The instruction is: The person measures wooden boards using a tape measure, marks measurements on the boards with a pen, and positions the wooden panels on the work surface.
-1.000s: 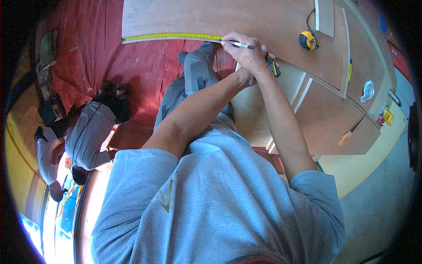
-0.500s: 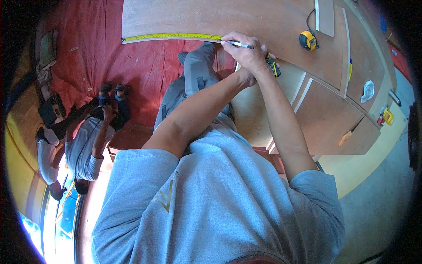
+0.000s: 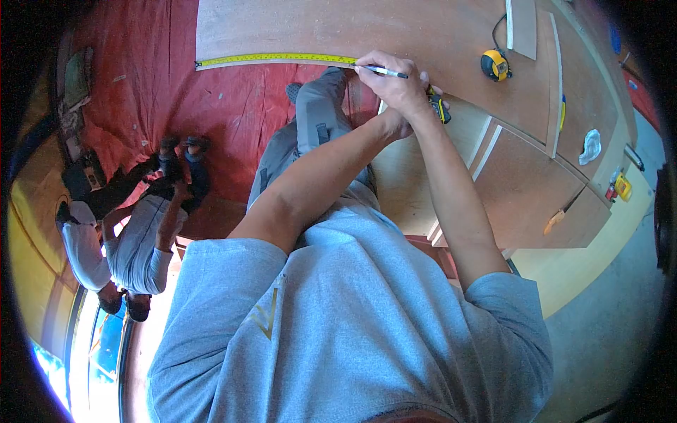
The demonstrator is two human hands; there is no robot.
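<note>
My right hand (image 3: 396, 88) is closed on a pen (image 3: 386, 71), its fingertips at the tape blade (image 3: 282, 57). My left hand (image 3: 403, 127), crossed beneath and partly hidden, grips the tape case (image 3: 438, 107). The blade is already drawn out along the panel's near edge, reaching its left corner; I can't make out any pen mark there. The wood panel (image 3: 296, 28) bears a second tape measure (image 3: 495, 65); an orange-handled tool (image 3: 554, 221) lies on a board (image 3: 529, 190) to the right. Red sheeting (image 3: 233, 106) covers the floor leftward, near two people (image 3: 141, 240).
</note>
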